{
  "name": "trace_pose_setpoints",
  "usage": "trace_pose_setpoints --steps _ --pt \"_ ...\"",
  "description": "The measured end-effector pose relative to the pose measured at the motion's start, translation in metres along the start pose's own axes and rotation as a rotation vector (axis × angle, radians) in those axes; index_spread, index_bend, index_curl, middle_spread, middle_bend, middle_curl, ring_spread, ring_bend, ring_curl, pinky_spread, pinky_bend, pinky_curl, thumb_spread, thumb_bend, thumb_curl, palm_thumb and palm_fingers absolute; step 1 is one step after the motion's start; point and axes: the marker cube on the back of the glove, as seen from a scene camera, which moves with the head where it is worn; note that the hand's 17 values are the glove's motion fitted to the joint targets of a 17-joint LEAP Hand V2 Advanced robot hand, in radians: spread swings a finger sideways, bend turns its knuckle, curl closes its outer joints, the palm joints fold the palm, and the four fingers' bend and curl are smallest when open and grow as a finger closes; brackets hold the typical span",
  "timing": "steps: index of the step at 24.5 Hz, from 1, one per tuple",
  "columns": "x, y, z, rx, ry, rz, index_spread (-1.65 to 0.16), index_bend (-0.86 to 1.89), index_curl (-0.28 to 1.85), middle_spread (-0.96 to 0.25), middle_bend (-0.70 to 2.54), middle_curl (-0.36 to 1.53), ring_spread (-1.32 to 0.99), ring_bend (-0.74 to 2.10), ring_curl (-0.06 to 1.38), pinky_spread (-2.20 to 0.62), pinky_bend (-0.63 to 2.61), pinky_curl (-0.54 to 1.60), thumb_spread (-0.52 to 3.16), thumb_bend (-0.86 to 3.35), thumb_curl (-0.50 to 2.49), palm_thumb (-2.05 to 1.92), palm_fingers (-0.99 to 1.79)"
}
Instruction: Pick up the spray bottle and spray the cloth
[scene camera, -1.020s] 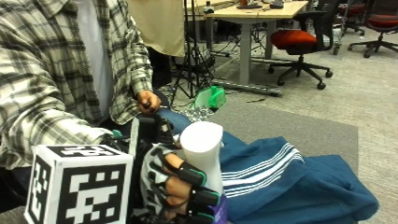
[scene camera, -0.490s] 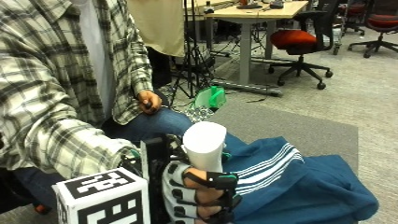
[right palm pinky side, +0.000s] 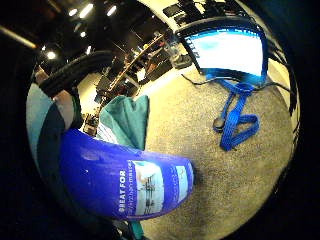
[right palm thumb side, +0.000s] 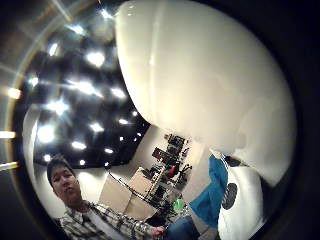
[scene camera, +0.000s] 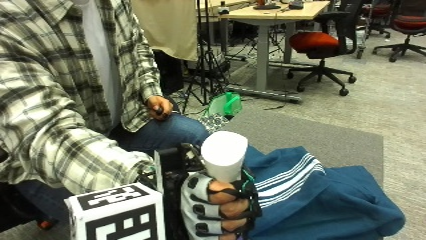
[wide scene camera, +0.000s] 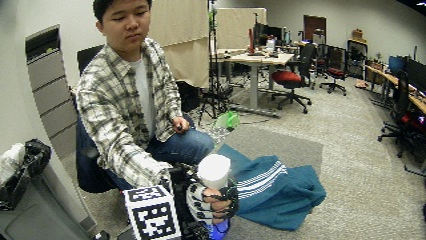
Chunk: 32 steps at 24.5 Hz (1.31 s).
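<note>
Right, outside view: my right hand (scene camera: 219, 207) has fingers curled round spray bottle (scene camera: 224, 155), white cap upright above fist, bottle just beside and above teal cloth (scene camera: 319, 200). Wide outside view: same grasp; blue bottle base (wide scene camera: 218, 229) shows below hand, cloth (wide scene camera: 279, 187) heaped beside bottle. Little-finger palm view: blue labelled body (right palm pinky side: 125, 182) close to palm, blue strap (right palm pinky side: 237, 120) well apart on grey surface. Thumb palm view: white cap (right palm thumb side: 200, 75) fills frame. Judgement: rigid, smooth plastic, likely slippery; hold at body below cap. Cloth soft.
</note>
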Motion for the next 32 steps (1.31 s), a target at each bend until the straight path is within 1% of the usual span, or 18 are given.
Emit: trace_pose_setpoints --steps 9,13,20,24,32 --pt "-0.010 -0.003 0.009 -0.022 0.013 -0.008 -0.29 0.21 0.33 -0.16 0.50 0.47 -0.19 0.63 0.41 -0.11 0.60 0.33 0.38 -0.02 0.64 1.16 1.17" --pt "-0.019 -0.005 0.011 -0.004 0.033 -0.065 -0.29 0.19 0.36 -0.17 0.49 0.48 -0.19 0.62 0.42 -0.12 0.59 0.34 0.35 -0.02 0.66 1.16 1.18" --pt "-0.058 -0.027 -0.019 -0.030 0.068 -0.079 -0.29 0.18 0.39 -0.17 0.48 0.49 -0.20 0.61 0.44 -0.13 0.58 0.35 0.32 -0.03 0.68 1.16 1.18" --pt "-0.073 -0.034 -0.020 -0.032 0.107 -0.116 -0.29 0.17 0.40 -0.17 0.47 0.50 -0.20 0.60 0.44 -0.13 0.57 0.36 0.30 -0.03 0.69 1.16 1.18" --pt "-0.102 -0.043 -0.006 -0.141 0.266 -0.225 -0.29 0.17 0.43 -0.17 0.47 0.52 -0.21 0.60 0.46 -0.14 0.56 0.37 0.28 -0.03 0.70 1.15 1.18"
